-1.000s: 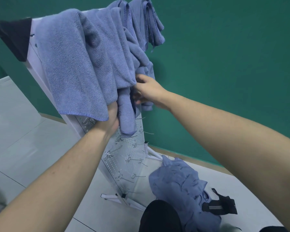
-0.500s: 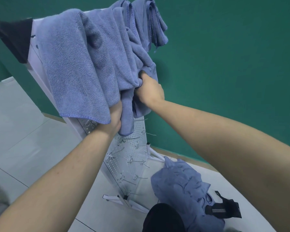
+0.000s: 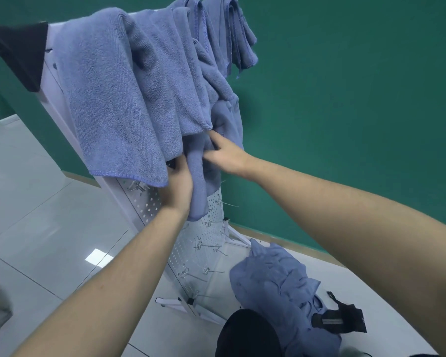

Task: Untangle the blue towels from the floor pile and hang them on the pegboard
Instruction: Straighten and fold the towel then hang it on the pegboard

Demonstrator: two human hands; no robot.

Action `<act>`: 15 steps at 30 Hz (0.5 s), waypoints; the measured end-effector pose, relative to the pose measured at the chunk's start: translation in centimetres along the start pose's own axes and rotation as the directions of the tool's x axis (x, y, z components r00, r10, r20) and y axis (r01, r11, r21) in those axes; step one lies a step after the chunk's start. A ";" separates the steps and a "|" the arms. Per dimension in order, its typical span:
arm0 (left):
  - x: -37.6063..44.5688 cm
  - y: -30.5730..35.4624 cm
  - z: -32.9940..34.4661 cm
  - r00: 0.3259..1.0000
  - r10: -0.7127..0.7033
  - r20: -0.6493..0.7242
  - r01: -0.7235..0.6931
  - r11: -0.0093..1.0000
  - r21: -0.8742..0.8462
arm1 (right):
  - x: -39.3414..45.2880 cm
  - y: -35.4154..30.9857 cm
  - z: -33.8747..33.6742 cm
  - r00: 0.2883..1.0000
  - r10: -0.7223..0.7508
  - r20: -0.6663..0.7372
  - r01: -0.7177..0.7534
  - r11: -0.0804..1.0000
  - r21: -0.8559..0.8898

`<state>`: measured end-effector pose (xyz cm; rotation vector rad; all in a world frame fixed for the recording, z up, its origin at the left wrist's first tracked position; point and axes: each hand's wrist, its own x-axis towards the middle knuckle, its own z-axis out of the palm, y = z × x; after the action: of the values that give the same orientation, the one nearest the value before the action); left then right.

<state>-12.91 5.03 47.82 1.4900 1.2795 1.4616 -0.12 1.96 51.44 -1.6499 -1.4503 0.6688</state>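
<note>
Several blue towels point(image 3: 119, 99) hang over the top of a white pegboard stand point(image 3: 198, 243) with metal hooks. A narrower blue towel point(image 3: 198, 186) dangles down the board's middle. My left hand point(image 3: 178, 186) grips that hanging towel from the left, partly tucked under the big towel's hem. My right hand point(image 3: 224, 155) touches the same towel from the right with its fingers stretched out. A crumpled pile of blue towels point(image 3: 273, 282) lies on the floor at the board's foot.
A green wall point(image 3: 345, 112) stands right behind the board. A black strap with a label point(image 3: 340, 322) lies on the towel pile. A dark cloth point(image 3: 21, 52) hangs at the board's upper left corner. Grey floor tiles point(image 3: 36, 215) spread to the left.
My right hand has let go of the bunched towel and dropped slightly, fingers now stretched out against it. The left hand keeps its grip in the same place.
</note>
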 end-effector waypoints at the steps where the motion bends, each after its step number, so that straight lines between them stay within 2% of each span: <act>1: -0.2 -0.6 0.0 0.999 0.039 -0.038 -0.038 0.999 0.034 | -0.2 0.3 0.1 0.999 0.031 0.009 -0.032 0.996 0.083; 2: -0.7 -0.7 -0.1 0.999 0.051 -0.011 -0.051 0.998 0.033 | -0.5 0.6 0.3 0.999 0.046 0.021 -0.049 0.989 0.143; 4: -1.9 -0.7 -0.2 0.979 0.198 0.057 -0.197 0.980 -0.007 | -0.9 1.2 0.9 0.997 0.050 0.058 -0.060 0.978 0.201; 6: -2.5 -1.5 -0.3 0.932 0.351 0.092 -0.353 0.936 -0.002 | -1.0 1.4 1.7 0.997 0.042 0.057 -0.053 0.979 0.196; 8: -2.2 -2.8 -0.2 0.899 0.423 0.114 -0.430 0.902 0.041 | -0.7 1.4 2.4 0.998 0.048 0.030 -0.052 0.989 0.140; 12: -1.9 -4.5 -0.8 0.867 0.432 0.250 -0.475 0.868 0.146 | -0.5 1.8 2.7 0.998 0.064 -0.002 -0.064 0.997 0.045; 15: -2.9 -5.3 -1.7 0.862 0.337 0.378 -0.447 0.858 0.254 | -1.5 2.4 2.0 0.999 0.051 -0.006 -0.052 0.999 -0.015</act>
<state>-15.19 3.51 42.18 2.2311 1.0919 1.2015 -0.76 0.94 48.18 -1.7047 -1.4162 0.6824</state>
